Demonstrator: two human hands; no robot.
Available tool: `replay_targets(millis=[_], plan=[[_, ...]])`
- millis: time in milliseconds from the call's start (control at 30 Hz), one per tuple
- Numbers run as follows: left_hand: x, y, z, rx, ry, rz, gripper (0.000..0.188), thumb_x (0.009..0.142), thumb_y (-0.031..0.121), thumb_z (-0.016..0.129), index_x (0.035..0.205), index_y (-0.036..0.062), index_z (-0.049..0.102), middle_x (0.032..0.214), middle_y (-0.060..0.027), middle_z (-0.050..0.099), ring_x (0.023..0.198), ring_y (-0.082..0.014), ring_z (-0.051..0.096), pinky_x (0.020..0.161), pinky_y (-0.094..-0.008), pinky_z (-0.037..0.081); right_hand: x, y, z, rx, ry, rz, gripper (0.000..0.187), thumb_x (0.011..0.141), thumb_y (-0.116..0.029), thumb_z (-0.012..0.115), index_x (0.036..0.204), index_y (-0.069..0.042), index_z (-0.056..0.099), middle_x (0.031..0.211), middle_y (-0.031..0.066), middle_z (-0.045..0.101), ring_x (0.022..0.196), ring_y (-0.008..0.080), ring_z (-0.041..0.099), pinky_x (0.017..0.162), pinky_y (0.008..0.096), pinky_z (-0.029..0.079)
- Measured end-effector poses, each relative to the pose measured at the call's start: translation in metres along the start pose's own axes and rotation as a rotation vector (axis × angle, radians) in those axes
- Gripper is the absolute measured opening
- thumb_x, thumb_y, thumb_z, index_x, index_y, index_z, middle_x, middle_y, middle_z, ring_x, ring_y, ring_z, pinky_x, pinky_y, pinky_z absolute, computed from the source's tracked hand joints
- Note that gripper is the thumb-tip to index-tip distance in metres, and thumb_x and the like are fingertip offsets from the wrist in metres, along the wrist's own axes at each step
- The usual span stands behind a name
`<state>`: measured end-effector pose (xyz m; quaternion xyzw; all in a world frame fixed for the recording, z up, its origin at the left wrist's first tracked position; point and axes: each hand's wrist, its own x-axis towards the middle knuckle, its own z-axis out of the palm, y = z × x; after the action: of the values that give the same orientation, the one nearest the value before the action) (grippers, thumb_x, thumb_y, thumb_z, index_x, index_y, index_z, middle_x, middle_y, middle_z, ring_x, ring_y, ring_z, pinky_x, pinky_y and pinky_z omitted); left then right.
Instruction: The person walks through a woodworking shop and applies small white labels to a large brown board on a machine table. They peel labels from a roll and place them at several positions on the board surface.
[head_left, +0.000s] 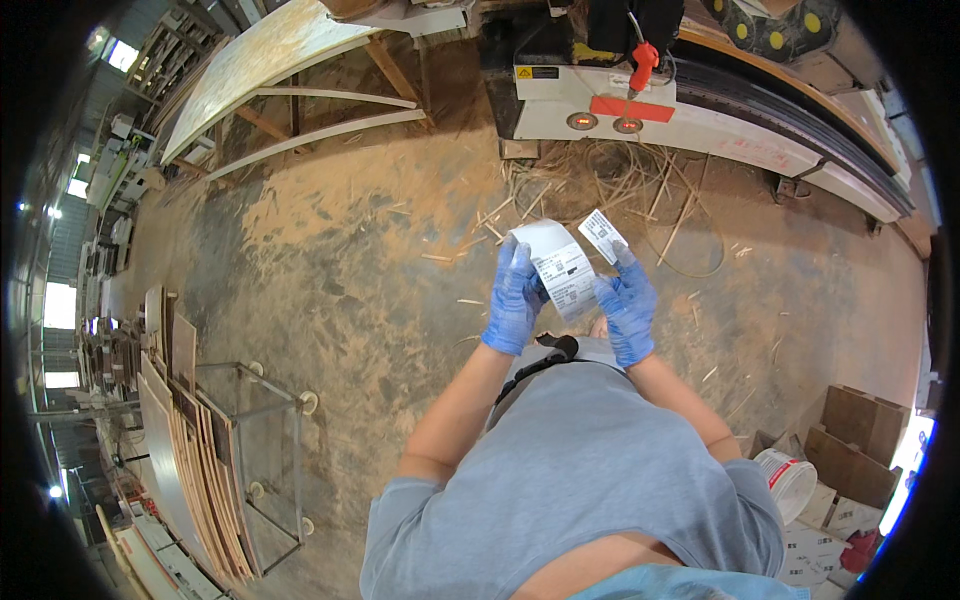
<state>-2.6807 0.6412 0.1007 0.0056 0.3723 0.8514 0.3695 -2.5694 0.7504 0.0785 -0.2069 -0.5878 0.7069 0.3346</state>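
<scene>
Both of my hands wear blue gloves and are raised in front of my waist. My left hand (517, 296) is closed on a curling strip of white printed labels (562, 268), gripping its left edge. A single white label (601, 236) sticks up from the fingertips of my right hand (628, 305), pinched there apart from the strip's upper end. The right hand's thumb side lies close against the strip's right edge; whether it touches cannot be told. The strip's lower end bends down between my hands.
A white machine (560, 105) with a red air gun (644, 66) stands ahead right; wood scraps and a loose hose (690, 270) lie below it. A wooden table (265, 60) is far left. A wheeled metal rack (298, 450) with boards stands left. Cardboard boxes (850, 450) and a white bucket (790, 485) are right.
</scene>
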Motion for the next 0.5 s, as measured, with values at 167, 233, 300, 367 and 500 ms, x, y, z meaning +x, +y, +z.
replay_targets(millis=[167, 233, 300, 367, 500], plan=[[-0.013, -0.003, -0.005, 0.303, 0.028, 0.108, 0.073, 0.086, 0.023, 0.060, 0.142, 0.0119, 0.014, 0.114, -0.0109, 0.053, 0.101, -0.0168, 0.055, 0.081, -0.0309, 0.049, -0.001, -0.003, 0.007, -0.094, 0.046, -0.085, 0.050, 0.079, 0.003, 0.059, 0.126, -0.001, 0.046, 0.120, 0.0078, 0.053, 0.095, 0.0118, 0.053, 0.082, 0.0244, 0.045], [-0.010, -0.004, -0.005, 0.376, 0.015, 0.141, 0.066, 0.082, 0.012, 0.064, 0.137, 0.0067, 0.028, 0.114, -0.0095, 0.053, 0.100, -0.0154, 0.053, 0.083, -0.0292, 0.047, -0.001, 0.004, 0.006, -0.174, 0.034, -0.097, 0.049, 0.078, 0.003, 0.060, 0.125, -0.001, 0.047, 0.116, 0.0072, 0.055, 0.091, 0.0119, 0.054, 0.079, 0.0246, 0.046], [-0.003, -0.008, -0.011, 0.441, 0.005, 0.157, 0.054, 0.082, 0.012, 0.064, 0.130, 0.0040, 0.039, 0.111, -0.0078, 0.054, 0.098, -0.0146, 0.053, 0.083, -0.0280, 0.047, 0.000, 0.010, 0.004, -0.245, 0.013, -0.111, 0.049, 0.078, 0.002, 0.061, 0.125, -0.001, 0.048, 0.113, 0.0072, 0.056, 0.087, 0.0119, 0.055, 0.077, 0.0249, 0.046], [0.005, -0.011, -0.018, 0.490, 0.007, 0.141, 0.045, 0.082, 0.013, 0.065, 0.123, 0.0022, 0.047, 0.108, -0.0065, 0.056, 0.096, -0.0139, 0.054, 0.083, -0.0269, 0.046, 0.004, 0.012, 0.003, -0.306, -0.017, -0.137, 0.048, 0.077, 0.000, 0.063, 0.124, -0.002, 0.049, 0.110, 0.0076, 0.058, 0.084, 0.0118, 0.055, 0.075, 0.0252, 0.047], [0.009, -0.011, -0.019, 0.525, 0.047, 0.084, 0.032, 0.083, 0.019, 0.064, 0.109, 0.0047, 0.057, 0.094, -0.0014, 0.059, 0.084, -0.0090, 0.054, 0.073, -0.0225, 0.046, 0.010, 0.015, 0.001, -0.419, -0.064, -0.141, 0.046, 0.077, -0.006, 0.064, 0.121, -0.002, 0.051, 0.104, 0.0092, 0.060, 0.081, 0.0128, 0.056, 0.073, 0.0254, 0.047]])
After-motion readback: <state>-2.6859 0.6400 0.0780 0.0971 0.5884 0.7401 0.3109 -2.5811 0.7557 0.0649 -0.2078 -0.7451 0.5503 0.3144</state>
